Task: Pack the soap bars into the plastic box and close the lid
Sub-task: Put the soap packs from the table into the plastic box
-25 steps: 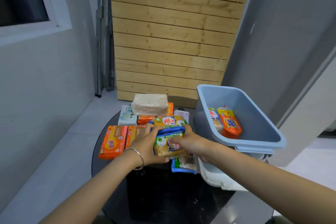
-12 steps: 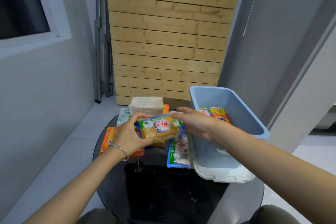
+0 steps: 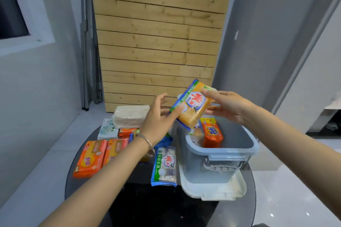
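A yellow soap pack (image 3: 193, 106) with a blue and green wrapper hangs tilted over the far left rim of the blue plastic box (image 3: 221, 150). My left hand (image 3: 158, 120) holds its lower left end, thumb on the front. My right hand (image 3: 227, 105) grips its upper right end. Inside the box stand an orange soap bar (image 3: 212, 132) and a pale one (image 3: 196, 132) beside it. The box rests on its white lid (image 3: 212, 190). More soap lies on the table to the left: two orange packs (image 3: 90, 158), a blue-edged white pack (image 3: 165, 166) and a big beige bar (image 3: 131, 116).
Everything stands on a round black glass table (image 3: 147, 206). A white and green soap carton (image 3: 108, 129) sits under the beige bar. A wooden slatted panel (image 3: 158, 42) leans against the wall behind. Grey walls stand close on the left and right.
Both hands have lifted the yellow soap pack off the pile and carried it up and to the right, over the box. The pack now tilts on end.
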